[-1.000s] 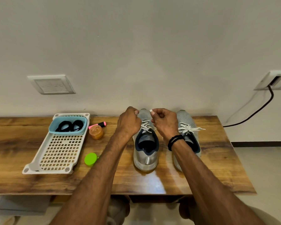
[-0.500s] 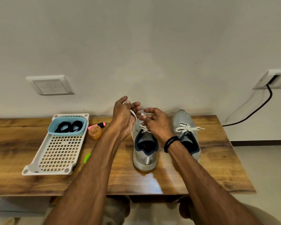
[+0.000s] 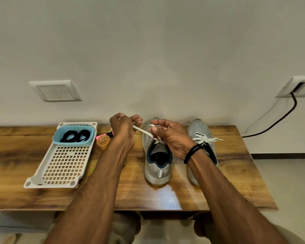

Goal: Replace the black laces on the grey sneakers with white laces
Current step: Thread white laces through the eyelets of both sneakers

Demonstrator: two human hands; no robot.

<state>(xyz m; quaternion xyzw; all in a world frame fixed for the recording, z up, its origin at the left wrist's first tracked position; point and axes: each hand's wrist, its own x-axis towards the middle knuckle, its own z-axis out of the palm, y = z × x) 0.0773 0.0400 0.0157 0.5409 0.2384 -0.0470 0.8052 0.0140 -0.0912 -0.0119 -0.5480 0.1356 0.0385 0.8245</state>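
Leftmost on the wooden table (image 3: 236,182) lies a white perforated tray (image 3: 63,164), and a blue tub (image 3: 72,144) at its far end holds the coiled black laces (image 3: 76,136). Just beside the tray sit a pink highlighter (image 3: 104,135) and a small orange cup (image 3: 103,142). Next, the left hand (image 3: 122,128) has its fingers curled round 1 end of the white lace (image 3: 142,131), drawn taut toward the left sneaker (image 3: 158,166). Above that shoe's tongue, the right hand (image 3: 171,136), with a black wristband (image 3: 192,153), pinches a loop of the same lace between thumb and forefinger. Farthest right, partly behind the right forearm, stands the right sneaker (image 3: 201,131), its white laces tied in a bow (image 3: 203,139). Both shoes point toe-first at the wall.
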